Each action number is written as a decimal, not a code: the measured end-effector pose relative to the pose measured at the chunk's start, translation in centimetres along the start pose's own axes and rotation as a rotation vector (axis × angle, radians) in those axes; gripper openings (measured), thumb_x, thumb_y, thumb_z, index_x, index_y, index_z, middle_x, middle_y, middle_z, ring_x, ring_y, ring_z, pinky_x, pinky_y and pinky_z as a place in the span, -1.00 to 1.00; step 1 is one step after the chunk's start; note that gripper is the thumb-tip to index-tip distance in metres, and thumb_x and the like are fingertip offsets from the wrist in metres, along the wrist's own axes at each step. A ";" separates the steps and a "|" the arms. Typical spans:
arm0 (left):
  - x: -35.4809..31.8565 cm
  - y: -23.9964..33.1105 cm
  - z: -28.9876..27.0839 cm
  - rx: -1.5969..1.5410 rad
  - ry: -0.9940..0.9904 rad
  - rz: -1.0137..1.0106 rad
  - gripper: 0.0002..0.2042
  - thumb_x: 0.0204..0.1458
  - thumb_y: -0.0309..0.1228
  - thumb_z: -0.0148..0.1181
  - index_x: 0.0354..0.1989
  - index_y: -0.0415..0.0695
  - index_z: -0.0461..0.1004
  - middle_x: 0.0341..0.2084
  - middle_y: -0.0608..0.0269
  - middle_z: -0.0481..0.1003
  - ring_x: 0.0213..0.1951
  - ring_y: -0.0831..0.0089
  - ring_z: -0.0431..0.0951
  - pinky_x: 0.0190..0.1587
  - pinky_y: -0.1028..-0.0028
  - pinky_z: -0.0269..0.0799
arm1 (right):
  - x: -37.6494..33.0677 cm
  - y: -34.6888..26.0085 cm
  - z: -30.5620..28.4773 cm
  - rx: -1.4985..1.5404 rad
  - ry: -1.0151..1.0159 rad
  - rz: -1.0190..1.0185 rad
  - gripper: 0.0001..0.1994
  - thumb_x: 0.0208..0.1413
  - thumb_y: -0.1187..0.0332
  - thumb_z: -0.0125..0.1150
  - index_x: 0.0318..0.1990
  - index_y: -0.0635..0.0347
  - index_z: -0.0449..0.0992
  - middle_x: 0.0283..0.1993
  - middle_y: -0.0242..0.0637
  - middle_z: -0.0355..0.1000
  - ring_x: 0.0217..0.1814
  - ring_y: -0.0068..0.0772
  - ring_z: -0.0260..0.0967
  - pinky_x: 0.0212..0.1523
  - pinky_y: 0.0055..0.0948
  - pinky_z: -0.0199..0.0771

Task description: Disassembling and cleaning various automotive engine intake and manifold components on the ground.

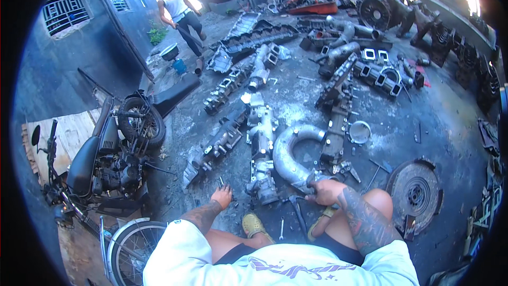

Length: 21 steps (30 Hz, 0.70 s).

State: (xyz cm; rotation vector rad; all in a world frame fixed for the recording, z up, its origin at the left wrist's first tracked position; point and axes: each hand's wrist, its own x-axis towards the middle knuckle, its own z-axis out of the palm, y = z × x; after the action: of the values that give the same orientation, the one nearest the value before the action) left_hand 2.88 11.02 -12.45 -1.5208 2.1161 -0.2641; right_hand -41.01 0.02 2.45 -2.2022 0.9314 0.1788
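My left hand point(223, 196) is low over the ground, fingers curled. A small metal piece point(220, 181) shows at its fingertips; its kind is too small to tell. My right hand point(325, 191) is closed beside the near end of a silver U-shaped pipe point(286, 154); what its fingers hold is hidden. Just left of that hand lies a hammer point(299, 213), its handle pointing toward me. A long silver manifold point(261, 145) stretches away between my hands, with a darker metal casting point(225, 136) to its left. One wrench point(282, 228) rests between my clogs point(255, 224).
A motorcycle point(100, 153) and a spoked wheel point(138, 251) stand at left. To the right lie a round clutch plate point(415, 193), a metal ring point(360, 132) and a T-handled tool point(374, 173). More engine parts point(381, 74) spread behind. Another person point(180, 10) stands far left.
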 end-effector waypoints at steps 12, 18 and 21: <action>6.7 -4.5 -3.2 -0.638 -0.858 -0.176 -0.84 -0.37 -0.42 0.15 -0.61 -0.25 0.54 -0.64 0.08 0.51 -0.56 0.27 0.53 -0.47 0.39 0.44 | 0.2 1.9 -0.4 0.031 0.108 0.056 -0.55 0.04 0.12 0.15 -0.04 0.31 0.36 -0.20 0.08 0.44 -0.10 0.07 0.39 -0.07 -0.16 0.38; 3.5 -5.9 6.7 -1.596 -1.091 -0.458 -0.91 -0.35 -0.46 0.12 -0.70 -0.20 0.51 -0.68 0.16 0.47 -0.60 0.31 0.49 -0.58 0.39 0.32 | 0.5 0.6 -0.4 0.033 0.017 0.100 -0.55 0.03 0.13 0.15 -0.03 0.30 0.37 -0.19 0.08 0.44 -0.09 0.07 0.38 -0.06 -0.15 0.36; 4.0 -4.1 -0.7 -1.072 -0.844 -0.471 -0.88 -0.34 -0.44 0.13 -0.65 -0.24 0.52 -0.63 0.09 0.48 -0.55 0.26 0.52 -0.54 0.34 0.38 | 0.7 1.2 -0.6 0.055 0.046 0.074 -0.55 0.03 0.14 0.15 -0.04 0.31 0.38 -0.18 0.09 0.44 -0.09 0.07 0.38 -0.06 -0.16 0.36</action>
State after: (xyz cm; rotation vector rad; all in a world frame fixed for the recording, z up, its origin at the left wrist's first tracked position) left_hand 4.94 5.83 -11.20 -2.1073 1.1551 1.3175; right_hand -41.39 -1.36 1.86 -2.1307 1.0320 0.1354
